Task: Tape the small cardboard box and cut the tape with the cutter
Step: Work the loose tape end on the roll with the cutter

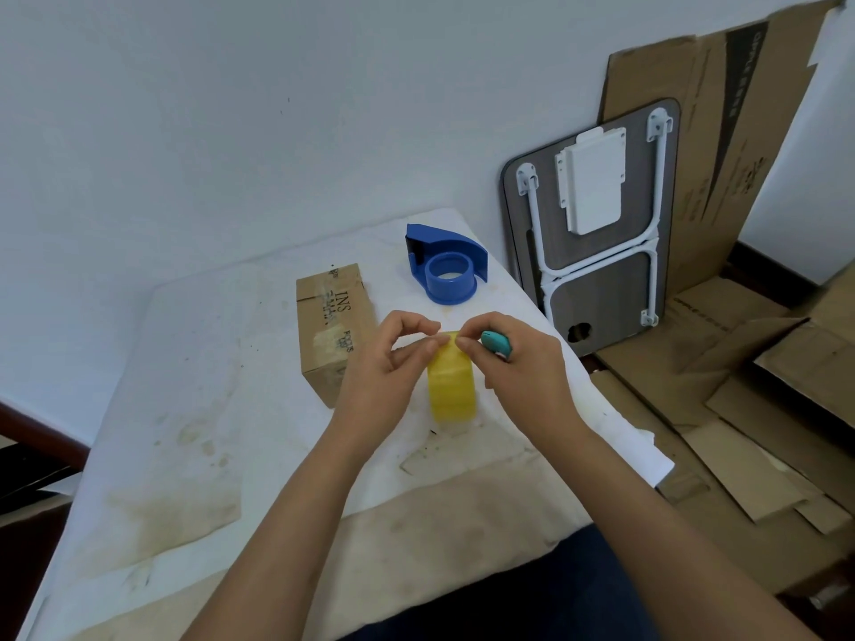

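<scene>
The small brown box (334, 333) lies shut on the white desk (194, 386). Both hands pinch the yellow tape roll (452, 386); the right hand (520, 363) also holds a teal cutter (496, 345), the left hand (388, 367) nothing else.

A folded table (601, 233) (legs outward) and flattened cardboard (721, 145) lean against the white wall (231, 108).

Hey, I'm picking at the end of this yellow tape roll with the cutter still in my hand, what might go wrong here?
1. The right hand pinches at the tape roll while also gripping the teal cutter; it might slip or nick a finger.
2. The small cardboard box sits apart from both hands, so freed tape may fold onto itself first.
</scene>
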The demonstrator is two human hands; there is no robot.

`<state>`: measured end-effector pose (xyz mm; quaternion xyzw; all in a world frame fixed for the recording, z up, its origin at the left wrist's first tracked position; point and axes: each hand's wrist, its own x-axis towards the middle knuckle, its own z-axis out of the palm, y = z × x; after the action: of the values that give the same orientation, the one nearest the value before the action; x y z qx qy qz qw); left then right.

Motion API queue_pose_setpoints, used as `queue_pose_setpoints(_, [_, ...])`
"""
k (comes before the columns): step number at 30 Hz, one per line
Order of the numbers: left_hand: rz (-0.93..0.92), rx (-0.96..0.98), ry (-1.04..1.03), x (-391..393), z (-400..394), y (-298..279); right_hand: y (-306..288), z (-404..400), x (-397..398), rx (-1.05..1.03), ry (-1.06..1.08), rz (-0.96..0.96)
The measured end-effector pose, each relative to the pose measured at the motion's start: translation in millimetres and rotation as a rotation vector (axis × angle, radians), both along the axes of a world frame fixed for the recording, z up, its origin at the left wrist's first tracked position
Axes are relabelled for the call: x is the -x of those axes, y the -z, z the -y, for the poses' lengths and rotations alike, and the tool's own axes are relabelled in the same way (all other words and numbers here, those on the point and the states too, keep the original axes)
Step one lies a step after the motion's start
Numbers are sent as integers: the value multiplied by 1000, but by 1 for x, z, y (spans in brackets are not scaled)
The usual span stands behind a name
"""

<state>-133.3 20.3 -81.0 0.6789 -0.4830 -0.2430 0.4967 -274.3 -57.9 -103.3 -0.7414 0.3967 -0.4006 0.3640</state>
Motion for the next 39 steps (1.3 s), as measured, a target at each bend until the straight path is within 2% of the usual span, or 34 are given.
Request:
queue_pose_setpoints(6, [89, 97, -47, 1, 5, 8, 2, 5, -1, -7, 2, 22])
queue_pose_setpoints(13, [93, 48, -72, -2, 6, 8, 6, 5, -2, 26, -9, 43])
queue_pose_setpoints(18, [62, 56, -78, -2, 5, 8, -1, 5, -2, -51, -28, 60])
queue_pose_setpoints(25, [154, 56, -69, -5, 7, 9, -1, 6, -1, 31, -58, 38])
queue_pose_setpoints(33, [145, 33, -43, -5, 6, 6, 2, 11, 0, 4, -103, 27])
queue_pose_setpoints(39, [248, 7, -49, -5, 7, 5, 2, 11, -1, -9, -108, -15])
